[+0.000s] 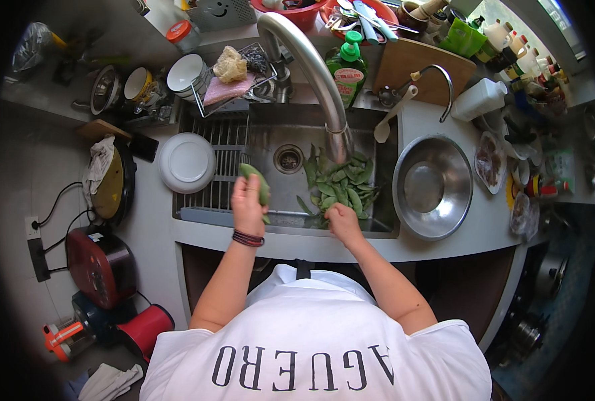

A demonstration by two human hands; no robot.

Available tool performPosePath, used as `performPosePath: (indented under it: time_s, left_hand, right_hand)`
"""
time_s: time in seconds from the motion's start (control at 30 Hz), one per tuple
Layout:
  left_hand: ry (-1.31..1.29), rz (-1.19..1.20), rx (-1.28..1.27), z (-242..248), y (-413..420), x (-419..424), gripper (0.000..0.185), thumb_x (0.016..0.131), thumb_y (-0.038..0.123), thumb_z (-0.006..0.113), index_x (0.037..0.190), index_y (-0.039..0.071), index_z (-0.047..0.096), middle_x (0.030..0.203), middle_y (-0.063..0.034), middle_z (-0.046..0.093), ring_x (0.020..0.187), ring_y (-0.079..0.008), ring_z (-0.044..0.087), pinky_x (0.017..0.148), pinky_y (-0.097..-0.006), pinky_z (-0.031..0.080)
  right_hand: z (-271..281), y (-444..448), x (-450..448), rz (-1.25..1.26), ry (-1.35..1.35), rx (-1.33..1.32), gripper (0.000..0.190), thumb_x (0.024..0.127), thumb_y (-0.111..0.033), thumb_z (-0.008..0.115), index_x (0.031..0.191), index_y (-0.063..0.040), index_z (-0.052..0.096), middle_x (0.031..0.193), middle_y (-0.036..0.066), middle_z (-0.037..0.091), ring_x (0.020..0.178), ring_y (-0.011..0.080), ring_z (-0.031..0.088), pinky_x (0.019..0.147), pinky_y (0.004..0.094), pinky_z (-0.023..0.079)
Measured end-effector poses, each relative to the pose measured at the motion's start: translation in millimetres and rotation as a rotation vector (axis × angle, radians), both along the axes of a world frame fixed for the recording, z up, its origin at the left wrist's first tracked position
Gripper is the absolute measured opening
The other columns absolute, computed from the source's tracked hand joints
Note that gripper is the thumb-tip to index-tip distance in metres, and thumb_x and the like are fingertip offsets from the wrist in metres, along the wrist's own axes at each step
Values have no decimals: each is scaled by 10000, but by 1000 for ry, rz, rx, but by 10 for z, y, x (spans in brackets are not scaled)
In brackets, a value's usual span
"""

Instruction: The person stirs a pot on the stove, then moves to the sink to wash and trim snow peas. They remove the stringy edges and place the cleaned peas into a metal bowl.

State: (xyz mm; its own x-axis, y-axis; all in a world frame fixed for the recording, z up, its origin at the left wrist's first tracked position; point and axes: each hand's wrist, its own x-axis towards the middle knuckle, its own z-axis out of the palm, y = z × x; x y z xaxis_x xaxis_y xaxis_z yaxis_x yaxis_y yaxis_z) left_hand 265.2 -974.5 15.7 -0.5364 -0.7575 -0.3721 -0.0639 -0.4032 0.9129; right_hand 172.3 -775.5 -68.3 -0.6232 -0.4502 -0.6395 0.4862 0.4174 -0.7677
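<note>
My left hand [248,206] grips a few flat green bean pods [254,181] above the sink's left side. A dark braided bracelet circles that wrist. Over the near edge of a heap of flat green beans [346,186], my right hand [343,222] has its fingers curled together. Whether a pod is pinched there is hidden by the hand. The heap lies on the floor of the stainless steel sink [272,138], right of the drain [288,159]. One loose pod [304,205] lies at the heap's left.
The curved faucet [335,100] hangs over the heap. A steel basin [430,185] stands on the right counter. Left of the sink floor is a metal rack [227,165] with an upturned white bowl [187,163]. Behind stand a soap bottle [347,70] and a wire sponge holder [232,87].
</note>
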Motion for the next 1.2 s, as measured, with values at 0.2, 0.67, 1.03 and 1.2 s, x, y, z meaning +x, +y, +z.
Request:
performPosePath:
  time_s: [0.2, 0.67, 1.03, 1.2]
  left_hand:
    - [115, -151, 330, 298, -43, -98, 208, 976, 324, 477, 928, 121, 482, 708, -3, 520, 577, -97, 517, 415, -210, 363]
    - [-10, -682, 631, -23, 1215, -1376, 670, 909, 391, 546, 1411, 42, 272, 1368, -146, 417, 1245, -244, 433, 1026, -440, 320]
    - [-269, -992, -723, -898, 619, -652, 406, 830, 110, 631, 1214, 43, 517, 1163, -118, 589, 1015, -281, 600, 998, -419, 395]
    - [-262, -1410, -997, -809, 475, -895, 337, 806, 162, 658, 1121, 56, 604, 1034, -143, 641, 1013, -298, 597, 1069, -478, 287]
  right_hand:
    - [-444, 661, -454, -160, -8, 186, 212, 881, -191, 455, 793, -55, 591, 545, 13, 473, 408, 108, 451, 360, 254, 305]
    - [-1825, 895, -852, 327, 366, 724, 322, 820, -314, 594, 951, -27, 656, 962, 180, 670, 941, 330, 649, 758, 385, 526]
    - [-1295, 521, -830, 582, 436, 368, 150, 678, -120, 649, 767, 1, 633, 713, 152, 650, 674, 285, 623, 623, 376, 483]
    - [-232, 256, -887, 570, 23, -110, 124, 798, -143, 625, 802, -19, 616, 650, -4, 554, 586, 92, 492, 548, 255, 423]
